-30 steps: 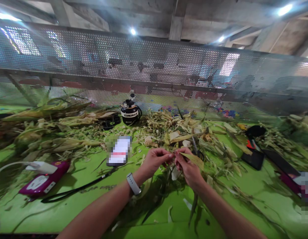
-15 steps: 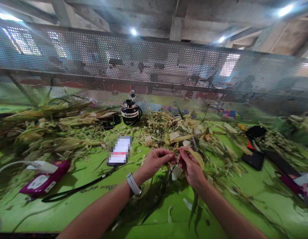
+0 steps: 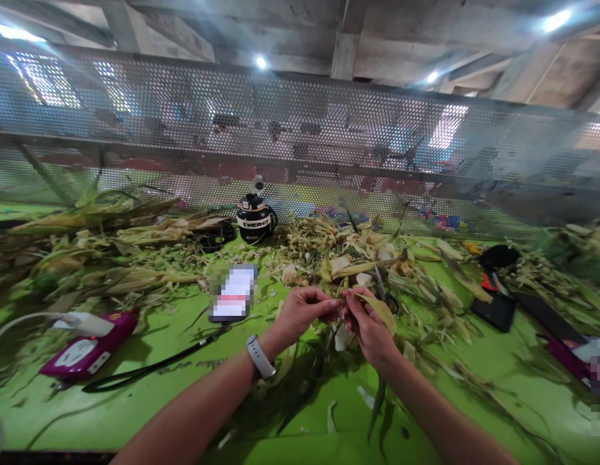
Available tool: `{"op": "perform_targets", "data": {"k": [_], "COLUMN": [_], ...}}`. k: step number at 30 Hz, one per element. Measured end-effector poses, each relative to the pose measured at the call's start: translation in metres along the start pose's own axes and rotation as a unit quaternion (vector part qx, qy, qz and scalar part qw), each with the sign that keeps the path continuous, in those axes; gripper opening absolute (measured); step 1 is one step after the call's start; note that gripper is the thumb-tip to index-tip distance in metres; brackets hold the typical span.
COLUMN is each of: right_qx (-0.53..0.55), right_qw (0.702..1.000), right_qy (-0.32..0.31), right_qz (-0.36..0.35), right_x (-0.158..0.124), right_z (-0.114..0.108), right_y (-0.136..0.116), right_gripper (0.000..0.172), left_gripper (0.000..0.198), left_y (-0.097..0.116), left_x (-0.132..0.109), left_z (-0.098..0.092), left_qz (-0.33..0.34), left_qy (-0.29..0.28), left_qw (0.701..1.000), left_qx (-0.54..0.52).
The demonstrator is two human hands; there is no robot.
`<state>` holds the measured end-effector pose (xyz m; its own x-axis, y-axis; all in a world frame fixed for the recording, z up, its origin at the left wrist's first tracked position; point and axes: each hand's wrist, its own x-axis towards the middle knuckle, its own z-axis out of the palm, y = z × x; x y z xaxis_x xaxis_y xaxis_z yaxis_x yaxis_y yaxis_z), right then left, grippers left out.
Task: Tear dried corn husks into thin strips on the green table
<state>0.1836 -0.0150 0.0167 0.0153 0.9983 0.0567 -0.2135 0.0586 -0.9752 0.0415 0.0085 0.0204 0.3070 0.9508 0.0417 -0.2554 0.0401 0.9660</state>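
Note:
My left hand, with a pale watch strap on the wrist, is closed in a pinch. What lies between its fingertips is too small to make out. Close beside it, my right hand grips a yellow-green corn husk strip that sticks out to the right of the fingers. The two sets of fingertips almost meet over the green table. Just behind the right hand lie scissors, partly covered by husks. A heap of dry husk shreds spreads beyond both hands.
A phone with a black strap lies left of my hands. Farther left is a purple power strip with a white plug. A black jug stands before the perforated metal screen. Dark flat items lie at right.
My right hand has shifted slightly left, bringing its fingertips closer to the left hand's. The husk strip has tilted a little with it. My left hand stays nearly in place.

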Motion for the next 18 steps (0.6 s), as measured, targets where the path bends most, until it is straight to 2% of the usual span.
{"op": "perform_targets", "data": {"k": [12, 18], "right_qx": [0.055, 0.067], "right_qw": [0.998, 0.997], "right_qy": [-0.024, -0.046], "right_qz": [0.014, 0.016], "right_x": [-0.0047, -0.0042], "right_z": [0.0038, 0.0024], "right_y": [-0.0028, -0.0006], "right_gripper": [0.035, 0.032], "left_gripper": [0.036, 0.029], "left_y": [-0.0034, -0.0039], "left_x": [0.0007, 0.0020], "left_z": [-0.0007, -0.0030], "left_qz": [0.033, 0.023], "left_qy": [-0.001, -0.025], "left_qw": [0.999, 0.999], "left_qx": [0.007, 0.005]}}
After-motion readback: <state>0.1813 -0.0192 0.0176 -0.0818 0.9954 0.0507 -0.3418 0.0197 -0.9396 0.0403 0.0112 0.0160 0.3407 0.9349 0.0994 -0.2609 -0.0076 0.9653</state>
